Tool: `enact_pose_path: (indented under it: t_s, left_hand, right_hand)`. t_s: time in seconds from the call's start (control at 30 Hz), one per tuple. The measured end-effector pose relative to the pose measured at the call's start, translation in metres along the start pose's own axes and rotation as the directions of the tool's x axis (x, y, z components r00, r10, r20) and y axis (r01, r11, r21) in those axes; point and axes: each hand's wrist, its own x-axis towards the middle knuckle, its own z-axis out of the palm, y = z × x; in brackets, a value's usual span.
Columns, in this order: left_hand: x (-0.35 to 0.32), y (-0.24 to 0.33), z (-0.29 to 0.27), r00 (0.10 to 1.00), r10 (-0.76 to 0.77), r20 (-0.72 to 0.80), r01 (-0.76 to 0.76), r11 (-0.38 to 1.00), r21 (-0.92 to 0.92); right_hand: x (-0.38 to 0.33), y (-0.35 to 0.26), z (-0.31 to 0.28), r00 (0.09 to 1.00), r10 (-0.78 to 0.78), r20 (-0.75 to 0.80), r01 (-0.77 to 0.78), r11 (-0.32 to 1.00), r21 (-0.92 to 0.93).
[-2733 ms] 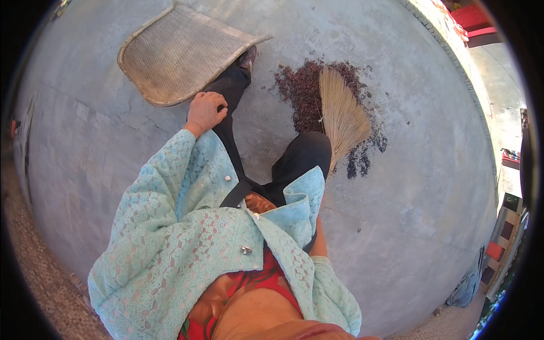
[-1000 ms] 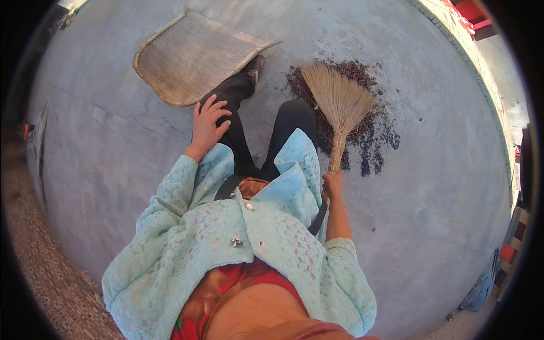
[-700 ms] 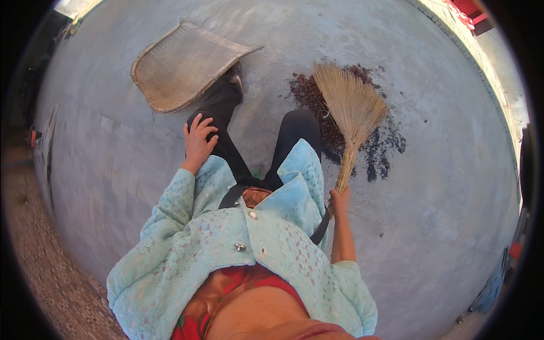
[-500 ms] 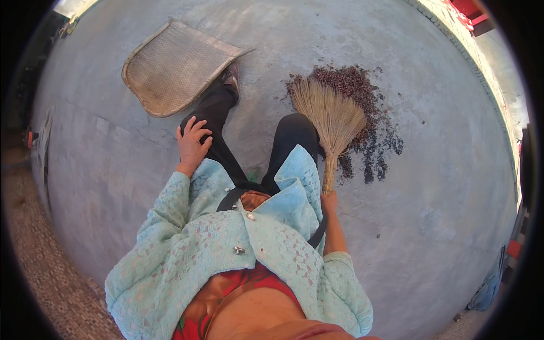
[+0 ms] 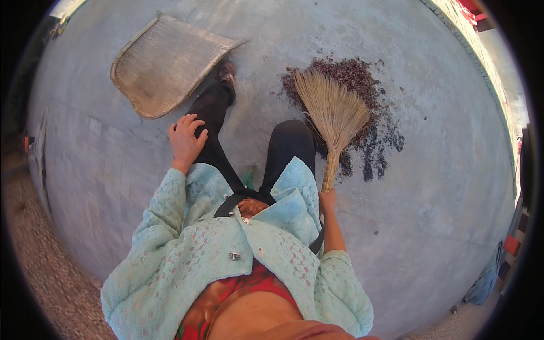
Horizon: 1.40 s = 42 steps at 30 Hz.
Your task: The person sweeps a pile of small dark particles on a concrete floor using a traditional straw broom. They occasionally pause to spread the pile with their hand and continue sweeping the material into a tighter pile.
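My right hand (image 5: 327,199) is closed round the bound handle of a straw broom (image 5: 334,113), whose bristles fan out away from me. The bristles cover part of a dark reddish-brown heap of small dried bits (image 5: 354,72) on the grey floor. Streaks of the same bits trail toward me on the heap's near side. With its fingers apart, my left hand (image 5: 187,141) rests on my black-trousered left leg at the knee and holds nothing. Beyond it, by my left shoe, lies a woven winnowing basket (image 5: 170,65) with a bound rim.
Smooth concrete floor (image 5: 419,209) spreads around me. A pale ledge (image 5: 481,62) runs along the far right. Blue cloth (image 5: 484,283) lies at the lower right, near a red thing (image 5: 511,245). Rough brown ground (image 5: 42,255) borders the floor at the lower left.
My view has shifted slightly, with the basket appearing a little further left. The broom stays in my right hand over the heap, and my left hand remains on my leg.
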Motion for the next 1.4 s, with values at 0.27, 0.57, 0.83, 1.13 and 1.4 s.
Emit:
enact_pose_path:
  t_s: [0.27, 0.57, 0.83, 1.13, 1.4]
  left_hand:
    - [-0.001, -0.005, 0.004, 1.000, -0.027, -0.009, 0.027, 0.999, -0.020]
    - [-0.003, -0.009, 0.003, 1.000, -0.024, -0.015, 0.024, 0.999, -0.033]
    - [0.003, -0.003, 0.004, 1.000, -0.012, -0.012, 0.011, 0.998, -0.057]
    - [-0.004, -0.009, 0.004, 1.000, -0.026, -0.004, 0.026, 0.999, -0.037]
    - [0.000, -0.007, 0.000, 1.000, 0.006, -0.019, -0.007, 0.999, -0.044]
  right_hand:
    - [-0.024, -0.003, -0.015, 0.986, -0.138, -0.097, 0.145, 0.987, 0.066]
    - [-0.026, 0.001, -0.015, 0.999, -0.011, 0.044, 0.002, 0.978, 0.210]
    - [-0.012, 0.093, 0.021, 0.952, -0.270, -0.145, 0.217, 0.927, -0.305]
    - [-0.073, 0.024, -0.023, 0.966, -0.223, -0.130, 0.209, 0.972, -0.109]
    - [-0.067, 0.017, -0.022, 1.000, -0.024, 0.007, 0.024, 0.988, -0.150]
